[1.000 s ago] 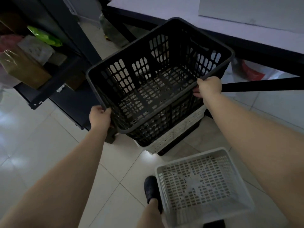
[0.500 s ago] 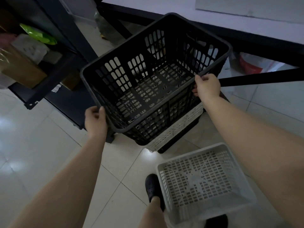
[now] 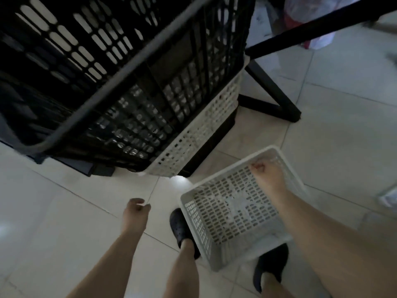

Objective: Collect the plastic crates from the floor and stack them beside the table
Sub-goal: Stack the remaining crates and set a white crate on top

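Note:
A big black slatted crate (image 3: 129,61) fills the upper left, close to the camera. It sits nested in a white crate (image 3: 204,134), which rests on another black crate (image 3: 210,145) beside the table's leg. On the floor by my feet lies a loose white crate (image 3: 193,214), empty and slightly tilted. My right hand (image 3: 267,176) is inside it near its far right corner, fingers curled and blurred; a grip on the rim cannot be made out. Over the bare tiles to that crate's left, my left hand (image 3: 136,208) hangs loosely curled and holds nothing.
The black table frame (image 3: 270,89) stands at the upper right, with a plastic bag (image 3: 311,18) behind it. My feet in dark shoes (image 3: 180,226) flank the floor crate's near end. Pale floor tiles spread to the left and right.
Both hands have let go of the black crate, which now rests on the stack. The view dropped downward. My right hand moved down into the white floor crate; my left dropped beside it.

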A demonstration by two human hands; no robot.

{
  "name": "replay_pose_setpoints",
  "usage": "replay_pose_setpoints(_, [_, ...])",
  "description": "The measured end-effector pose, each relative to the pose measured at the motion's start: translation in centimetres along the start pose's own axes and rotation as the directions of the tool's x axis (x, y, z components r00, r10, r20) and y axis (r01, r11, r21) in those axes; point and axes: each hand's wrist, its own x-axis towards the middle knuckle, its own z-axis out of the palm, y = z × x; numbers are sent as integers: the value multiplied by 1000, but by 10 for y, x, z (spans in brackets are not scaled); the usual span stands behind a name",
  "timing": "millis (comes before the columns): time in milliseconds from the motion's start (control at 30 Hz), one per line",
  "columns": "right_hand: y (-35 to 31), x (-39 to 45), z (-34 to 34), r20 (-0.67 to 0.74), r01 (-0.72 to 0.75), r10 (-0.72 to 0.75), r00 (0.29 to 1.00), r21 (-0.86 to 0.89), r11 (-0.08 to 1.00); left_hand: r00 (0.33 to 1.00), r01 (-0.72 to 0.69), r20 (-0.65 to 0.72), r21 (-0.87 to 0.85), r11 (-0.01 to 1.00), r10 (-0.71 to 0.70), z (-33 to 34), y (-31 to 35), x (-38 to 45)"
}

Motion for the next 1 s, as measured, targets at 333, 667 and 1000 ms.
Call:
replay_pose_setpoints(333, [150, 105, 25, -79, -226, 212, 974, -303, 926, 900, 415, 129, 47, 909, -417, 194, -95, 29])
replay_pose_setpoints(667, [201, 184, 19, -154, -299, 256, 954, -492, 818, 887, 442, 40, 213, 872, -459, 253, -163, 70])
replay_pose_setpoints(1000, [196, 139, -28, -265, -335, 247, 932, -373, 865, 963, 247, -142, 112, 962, -231, 194, -130, 28])
